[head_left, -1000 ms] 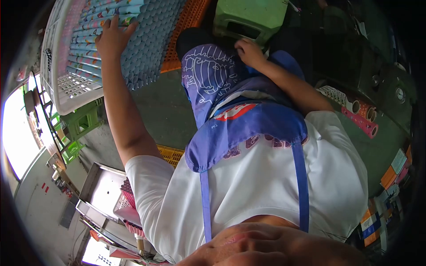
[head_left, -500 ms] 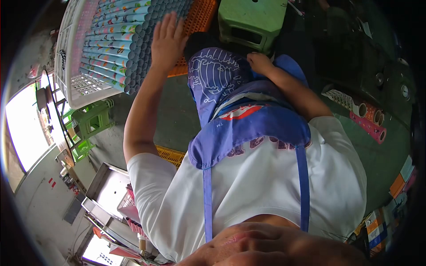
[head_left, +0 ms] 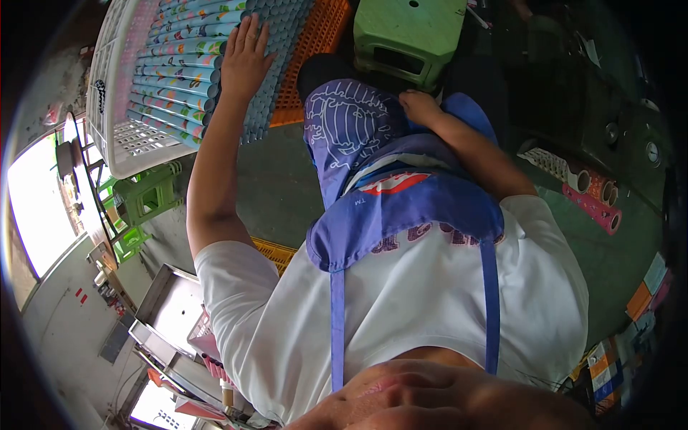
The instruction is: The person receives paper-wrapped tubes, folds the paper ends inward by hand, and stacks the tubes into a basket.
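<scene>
My left hand (head_left: 245, 64) lies flat with fingers stretched out at the ends of the patterned light-blue tubes (head_left: 179, 79), holding none of them. These tubes are stacked lengthwise in a white plastic basket (head_left: 104, 107); beside them is a dense bank of round grey-blue tube ends (head_left: 287, 43). Near my lap, by the blue apron (head_left: 351, 118), my right hand (head_left: 421, 106) is curled closed. Whether anything is inside its fingers is hidden. The green plastic stool (head_left: 408, 29) is just beyond this hand.
An orange crate (head_left: 315, 54) stands beside the tubes, and a yellow crate (head_left: 276, 254) is near my left elbow. Patterned rolls (head_left: 591, 204) lie on the right. Green stools (head_left: 147, 193) stand at the left, and boxes (head_left: 605, 373) are at the lower right.
My left hand moved right from the patterned tubes, with its fingers straightening, then back slightly left onto the tube ends. The view shifted a little; my right hand stayed by my lap.
</scene>
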Action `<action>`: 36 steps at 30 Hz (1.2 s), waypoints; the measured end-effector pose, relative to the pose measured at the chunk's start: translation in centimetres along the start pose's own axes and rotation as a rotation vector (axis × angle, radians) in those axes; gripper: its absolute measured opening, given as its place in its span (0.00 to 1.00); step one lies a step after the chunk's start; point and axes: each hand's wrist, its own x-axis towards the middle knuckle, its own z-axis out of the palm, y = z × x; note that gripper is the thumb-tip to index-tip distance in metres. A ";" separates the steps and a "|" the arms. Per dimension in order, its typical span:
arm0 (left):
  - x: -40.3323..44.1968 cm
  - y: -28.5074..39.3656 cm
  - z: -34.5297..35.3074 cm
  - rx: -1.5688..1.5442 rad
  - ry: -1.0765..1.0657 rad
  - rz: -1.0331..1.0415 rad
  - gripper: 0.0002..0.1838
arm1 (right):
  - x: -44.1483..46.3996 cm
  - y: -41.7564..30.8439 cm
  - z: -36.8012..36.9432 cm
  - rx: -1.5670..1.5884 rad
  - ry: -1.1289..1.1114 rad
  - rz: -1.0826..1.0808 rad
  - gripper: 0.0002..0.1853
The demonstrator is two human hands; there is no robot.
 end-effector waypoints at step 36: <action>0.4 -5.2 -2.2 -0.165 -0.030 -0.255 0.11 | -3.3 -1.8 -7.4 -0.102 0.374 -0.161 0.07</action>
